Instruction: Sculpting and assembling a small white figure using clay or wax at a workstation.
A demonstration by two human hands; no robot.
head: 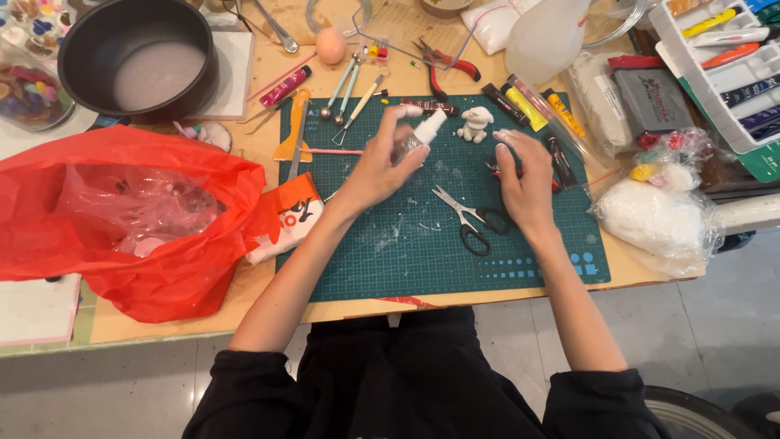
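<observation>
From where I watch, the far left of the tabletop [244, 313] carries one crumpled red plastic bag [122, 215], with one dark round pan [138, 57] behind it. Next comes one orange-and-white packet [288, 218] lying at the left edge of one green cutting mat [504, 268]. Along the mat's far edge I count three ball-tipped modelling tools [351, 91] fanned side by side and one pink tube [286, 86] just left of them.

My left hand [380, 167] is raised over the mat, its fingers curled tight around one small white spray bottle [422, 134]. The bottle's long axis runs on a slant, from lower left inside my palm to upper right, and its white capped end points up and to the right, toward one small white clay figure [476, 123] that stands upright on the mat near that tip but apart from it.

One pair of black-handled scissors [469, 218] lies flat between my two hands, blades pointing to the upper left, handles toward me. My right hand [524, 175] rests palm down on the mat with the fingers stretched out and slightly spread, gripping nothing; its heel is just beside the scissor handles. One pair of red-handled pliers [448, 63] lies beyond the mat. Further right I see one clear bag of white stuffing [654, 218] and one white tray of paint tubes [723, 73] in the corner.
</observation>
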